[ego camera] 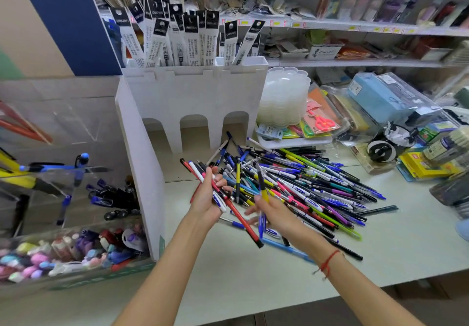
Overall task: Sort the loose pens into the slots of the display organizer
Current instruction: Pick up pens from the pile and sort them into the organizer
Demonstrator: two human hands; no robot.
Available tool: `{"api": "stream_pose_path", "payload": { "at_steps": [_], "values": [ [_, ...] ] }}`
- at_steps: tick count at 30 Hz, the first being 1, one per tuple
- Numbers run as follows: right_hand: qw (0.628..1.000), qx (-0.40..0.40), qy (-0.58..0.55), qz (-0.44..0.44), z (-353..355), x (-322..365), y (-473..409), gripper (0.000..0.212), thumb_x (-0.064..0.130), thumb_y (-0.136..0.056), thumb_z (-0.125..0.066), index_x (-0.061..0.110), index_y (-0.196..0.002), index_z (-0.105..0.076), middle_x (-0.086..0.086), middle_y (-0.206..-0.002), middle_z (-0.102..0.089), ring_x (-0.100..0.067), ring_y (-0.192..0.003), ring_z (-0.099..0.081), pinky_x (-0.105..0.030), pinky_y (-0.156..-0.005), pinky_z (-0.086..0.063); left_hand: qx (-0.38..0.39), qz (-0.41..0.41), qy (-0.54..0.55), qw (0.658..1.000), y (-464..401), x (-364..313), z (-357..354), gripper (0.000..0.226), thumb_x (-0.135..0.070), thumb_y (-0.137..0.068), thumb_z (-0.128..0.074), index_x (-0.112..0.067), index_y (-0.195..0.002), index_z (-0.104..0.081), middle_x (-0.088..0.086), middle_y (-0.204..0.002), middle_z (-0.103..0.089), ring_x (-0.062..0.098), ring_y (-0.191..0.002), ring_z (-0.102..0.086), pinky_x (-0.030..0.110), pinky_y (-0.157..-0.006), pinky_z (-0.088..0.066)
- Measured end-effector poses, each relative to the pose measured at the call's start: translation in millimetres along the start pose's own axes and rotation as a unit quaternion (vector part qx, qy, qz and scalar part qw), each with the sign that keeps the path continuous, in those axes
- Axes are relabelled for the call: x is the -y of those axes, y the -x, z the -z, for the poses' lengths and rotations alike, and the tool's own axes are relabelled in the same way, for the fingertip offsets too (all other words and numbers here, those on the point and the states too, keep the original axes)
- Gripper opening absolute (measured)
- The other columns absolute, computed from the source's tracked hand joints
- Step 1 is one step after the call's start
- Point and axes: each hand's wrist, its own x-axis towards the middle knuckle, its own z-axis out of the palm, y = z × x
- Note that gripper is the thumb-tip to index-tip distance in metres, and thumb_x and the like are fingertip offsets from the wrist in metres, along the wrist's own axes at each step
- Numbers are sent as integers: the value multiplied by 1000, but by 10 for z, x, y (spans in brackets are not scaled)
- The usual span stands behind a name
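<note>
Fingers (220, 182) of the left hand (206, 199) clench a small bundle of pens (203, 173), a red one sticking out below, in front of the white display organizer (193, 92), whose three arched slots look bare. Just right, the right hand (272, 215) pinches a yellow-and-blue pen (262, 194) over the big heap of loose pens (304, 186) on the desk (228, 275). Sorting seems barely begun; nearly everything remains.

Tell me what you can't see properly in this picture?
Head view only:
- Pens in the left hand: fingers hide how many.
- Right hand: motion blur hides its grip on the yellow pen.
- Pen pile: lower pens buried.
- Top shelves: goods blurred.
- Refill packs: print too small.
</note>
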Motion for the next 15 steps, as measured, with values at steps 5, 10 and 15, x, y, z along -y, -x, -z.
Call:
{"api": "stream_pose_path", "payload": {
  "at_steps": [5, 10, 15],
  "values": [
    [997, 43, -54, -18, -164, -38, 141, 25, 32, -105, -33, 12, -109, -48, -4, -85, -66, -14, -62, -65, -30, -66, -58, -30, -26, -4, 999, 49, 85, -53, 26, -34, -101, -41, -15, -90, -55, -6, -56, -43, 4, -44, -45, 17, -46, -44],
    [997, 60, -57, -7, -149, 19, 239, 26, 33, -103, -40, 12, -93, -52, -1, -69, -56, -11, -51, -49, -24, -50, -45, -45, -56, -101, 992, 174, 136, -87, 25, -32, -101, -42, -15, -101, -59, 1, -76, -59, 9, -67, -60, 27, -66, -56],
    [992, 82, -93, 4, 74, 78, 426, 26, 31, -99, -48, 10, -86, -54, 2, -60, -44, -8, -45, -31, -18, -43, -29, -21, -48, -145, 988, 404, 40, -62, 28, -30, -102, -40, -12, -112, -59, 9, -112, -68, 18, -96, -67, 41, -92, -51]
  ]
}}
